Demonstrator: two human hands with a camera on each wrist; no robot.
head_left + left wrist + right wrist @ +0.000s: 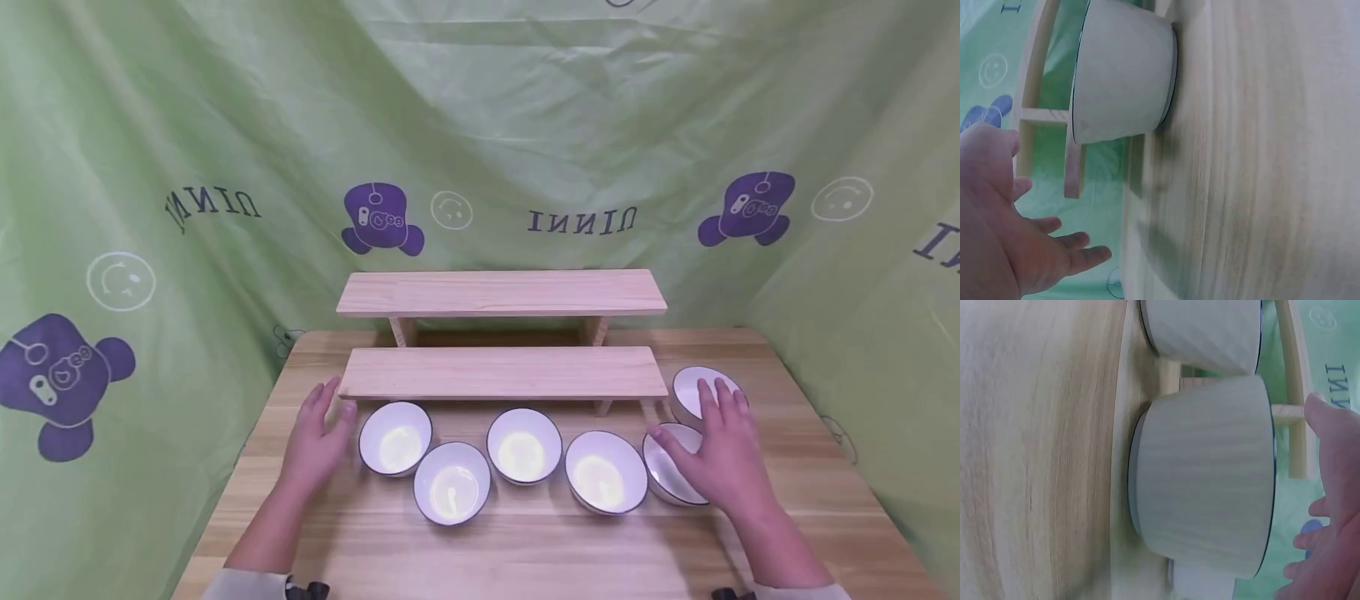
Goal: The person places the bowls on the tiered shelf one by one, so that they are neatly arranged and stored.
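Observation:
Several white bowls with dark rims stand upright on the wooden table. My left hand [315,442] hovers beside the leftmost bowl [395,438], fingers spread and holding nothing; the left wrist view shows a gap between that hand [1029,231] and the bowl [1122,72]. Over on the right, my right hand [723,454] is above two bowls, a nearer one [667,467] and a farther one [690,387], covering parts of both. Its fingers are extended. In the right wrist view the hand [1335,512] is near the rim side of a ribbed bowl [1207,475], apart from it.
A two-step wooden stand, with an upper shelf [502,293] and a lower shelf [502,372], stands behind the bowls. Other bowls sit in the middle: one nearer the front [452,483], one central [524,446], one right of it [606,472]. A green printed curtain [480,125] surrounds the table [480,567].

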